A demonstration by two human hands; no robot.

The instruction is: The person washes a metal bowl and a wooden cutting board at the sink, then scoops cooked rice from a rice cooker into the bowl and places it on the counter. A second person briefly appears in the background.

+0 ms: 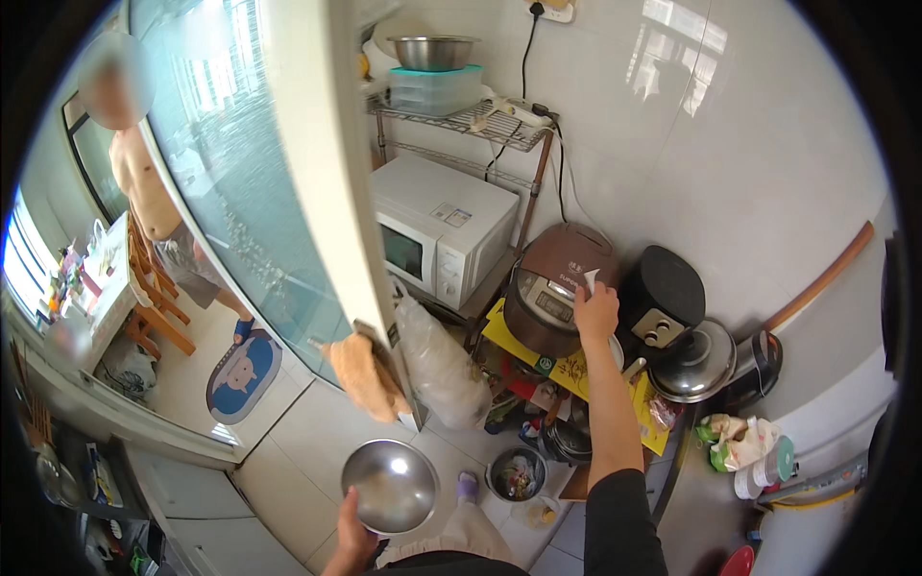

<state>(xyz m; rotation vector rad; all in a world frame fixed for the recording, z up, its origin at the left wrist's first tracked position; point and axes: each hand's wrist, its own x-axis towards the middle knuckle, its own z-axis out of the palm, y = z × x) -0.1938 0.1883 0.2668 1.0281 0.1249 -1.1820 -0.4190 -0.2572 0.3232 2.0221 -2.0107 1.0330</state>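
Note:
My left hand (354,534) grips the near-left rim of a stainless steel bowl (390,485). The bowl looks empty and hangs above the floor, opening upward. Farther out, my right hand (597,312) reaches to the front right of a brown rice cooker (562,288), fingers curled. At their tips a small white piece (591,277) shows; what it is, I cannot make out. The cooker's lid is down, and its control panel (548,300) faces me. A black air fryer (663,293) stands just right of my right hand.
A lidded steel pot (693,360) sits right of my forearm. Left are a white microwave (445,223) and a wire shelf (499,127). A waste bin (516,475) stands on the floor. An orange cloth (367,377) hangs by the glass door (235,192); beyond it stands another person (152,187).

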